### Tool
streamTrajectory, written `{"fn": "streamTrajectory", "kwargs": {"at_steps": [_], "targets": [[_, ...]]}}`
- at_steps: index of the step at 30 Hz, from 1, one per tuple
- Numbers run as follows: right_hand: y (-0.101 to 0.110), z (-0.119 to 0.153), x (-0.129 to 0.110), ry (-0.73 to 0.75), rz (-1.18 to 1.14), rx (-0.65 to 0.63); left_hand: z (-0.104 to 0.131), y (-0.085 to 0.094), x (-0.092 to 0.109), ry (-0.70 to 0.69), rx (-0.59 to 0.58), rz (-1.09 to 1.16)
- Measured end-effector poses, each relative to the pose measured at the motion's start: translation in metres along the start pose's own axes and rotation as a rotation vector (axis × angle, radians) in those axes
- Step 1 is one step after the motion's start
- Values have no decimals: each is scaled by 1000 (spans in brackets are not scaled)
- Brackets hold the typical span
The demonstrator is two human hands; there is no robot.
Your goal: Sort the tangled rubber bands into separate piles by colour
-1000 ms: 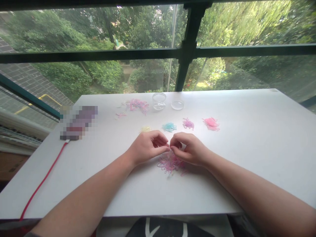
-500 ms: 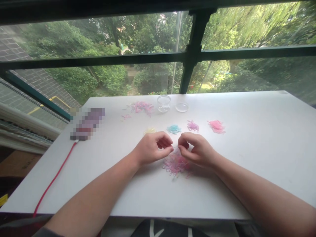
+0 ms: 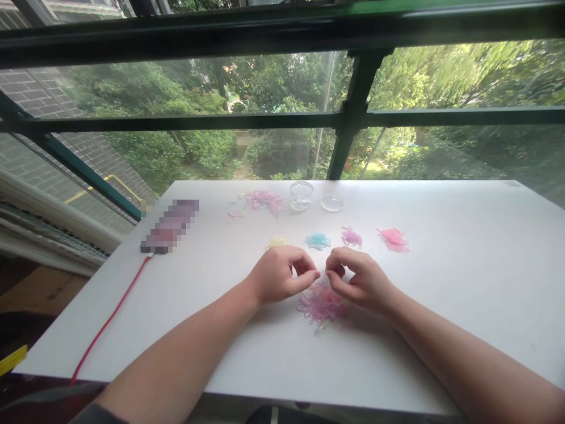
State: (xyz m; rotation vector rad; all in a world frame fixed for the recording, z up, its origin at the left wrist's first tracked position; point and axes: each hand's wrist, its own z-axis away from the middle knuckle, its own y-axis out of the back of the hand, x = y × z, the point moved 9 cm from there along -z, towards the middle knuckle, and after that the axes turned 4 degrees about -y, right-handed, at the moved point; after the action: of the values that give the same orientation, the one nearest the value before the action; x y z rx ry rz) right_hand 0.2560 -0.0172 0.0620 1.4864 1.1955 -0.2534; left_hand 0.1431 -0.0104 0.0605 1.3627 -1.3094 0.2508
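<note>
My left hand (image 3: 280,275) and my right hand (image 3: 359,277) meet with pinched fingertips over the white table. Between them a thin, pale rubber band (image 3: 322,272) spans the small gap, each hand gripping one end. Right below lies a mixed heap of small pink and purple rubber bands (image 3: 322,303). Just beyond the hands, sorted by colour, are a yellow pile (image 3: 276,242), partly hidden by my left hand, a blue pile (image 3: 318,240), a purple pile (image 3: 352,237) and a pink pile (image 3: 392,239).
Farther back stand a clear round jar (image 3: 301,197) and its clear lid (image 3: 332,204), beside another loose pile of pinkish bands (image 3: 263,201). A blurred-out, phone-like object (image 3: 170,228) with a red cable (image 3: 110,318) lies left. Green-framed windows (image 3: 353,118) border the far table edge.
The whole view has shifted, so the table sits slightly lower and to the right. Both hands keep their pinch over the heap; the band between them now looks faintly greenish.
</note>
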Motion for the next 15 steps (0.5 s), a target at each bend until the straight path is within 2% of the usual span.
{"fn": "streamTrajectory", "kwargs": {"at_steps": [5,9,15], "targets": [[9,-1,4,0,32,41,0,5,1,-6,31,-18],[19,-3,16,-32,117,133,1,10,-4,21,63,-41],[18,-13,30,-79,426,207,0,-4,-11,25,-68,-116]]}}
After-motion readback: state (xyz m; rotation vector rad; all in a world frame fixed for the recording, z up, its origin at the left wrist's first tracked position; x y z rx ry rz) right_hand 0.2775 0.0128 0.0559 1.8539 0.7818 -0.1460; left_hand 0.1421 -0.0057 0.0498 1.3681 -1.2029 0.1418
